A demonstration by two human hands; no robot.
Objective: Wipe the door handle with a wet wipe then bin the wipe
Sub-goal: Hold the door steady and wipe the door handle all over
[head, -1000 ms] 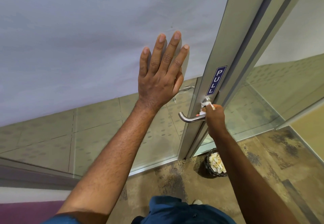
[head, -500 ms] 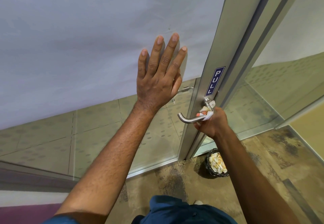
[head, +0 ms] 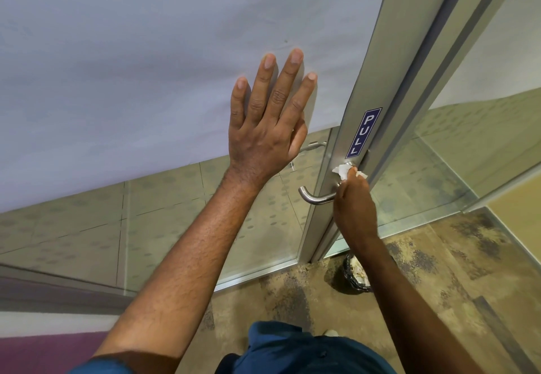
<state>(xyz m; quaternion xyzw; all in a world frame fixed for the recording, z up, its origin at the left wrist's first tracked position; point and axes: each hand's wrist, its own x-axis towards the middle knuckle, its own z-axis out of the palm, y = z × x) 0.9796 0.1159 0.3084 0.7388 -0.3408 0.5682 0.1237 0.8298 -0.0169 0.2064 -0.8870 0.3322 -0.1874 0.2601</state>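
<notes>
A curved metal door handle (head: 314, 197) sticks out leftward from the grey door frame, below a blue PULL sticker (head: 363, 133). My right hand (head: 354, 207) grips a white wet wipe (head: 343, 170) and presses it against the handle's round base at the frame. My left hand (head: 268, 122) lies flat with fingers spread on the frosted glass door, left of the handle. On the floor below my right forearm stands a small black bin (head: 355, 275) with crumpled wipes inside, partly hidden by the arm.
The glass door's lower part is clear, showing tiled floor beyond. A second glass panel (head: 468, 151) stands to the right of the frame. Mottled brown carpet (head: 439, 271) covers the floor under me.
My right hand has moved up from under the lever to the handle's base, carrying the wipe with it. My left hand has stayed flat on the glass.
</notes>
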